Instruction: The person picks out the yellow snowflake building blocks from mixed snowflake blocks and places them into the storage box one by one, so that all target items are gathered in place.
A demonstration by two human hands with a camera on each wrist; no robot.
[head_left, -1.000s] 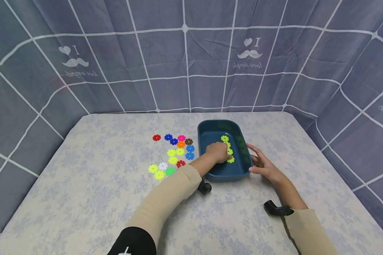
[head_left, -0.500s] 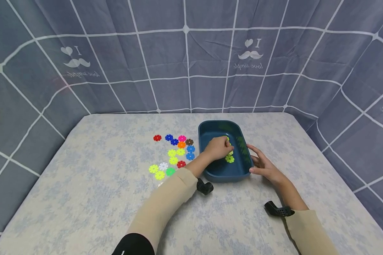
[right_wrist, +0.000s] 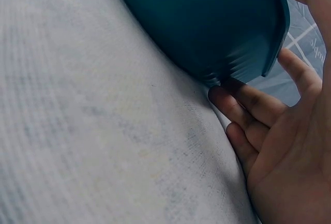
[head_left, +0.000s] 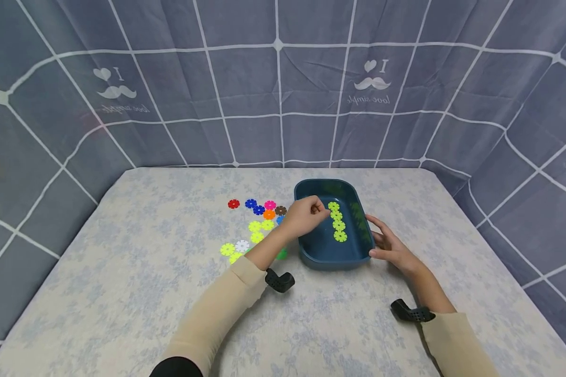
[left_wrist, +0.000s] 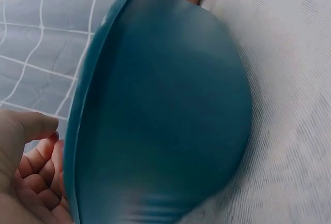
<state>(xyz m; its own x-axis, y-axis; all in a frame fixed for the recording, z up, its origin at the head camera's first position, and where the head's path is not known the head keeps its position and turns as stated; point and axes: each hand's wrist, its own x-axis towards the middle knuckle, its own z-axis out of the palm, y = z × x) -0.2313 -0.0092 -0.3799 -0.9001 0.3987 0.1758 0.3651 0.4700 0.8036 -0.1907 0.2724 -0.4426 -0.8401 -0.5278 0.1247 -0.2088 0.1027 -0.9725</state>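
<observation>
A dark teal box stands on the table. Several yellow-green notched plastic discs lie in a line inside it. My left hand is over the box's left rim, close to the discs. Its fingers are curled, and in the left wrist view the thumb tip meets the index finger with nothing visible between them. At the box's right side, my right hand touches the outer wall with spread fingers. The right wrist view shows its fingertips against the low part of the box wall.
Left of the box, loose notched discs in several colours lie flat: a red disc, a pink disc, an orange disc and a white disc among them. The left forearm covers some. A grey checked cloth hangs behind the table.
My left hand has lifted off the discs in the box and moved left to its rim, uncovering the whole yellow-green line. The right hand has stayed at the box's right side.
</observation>
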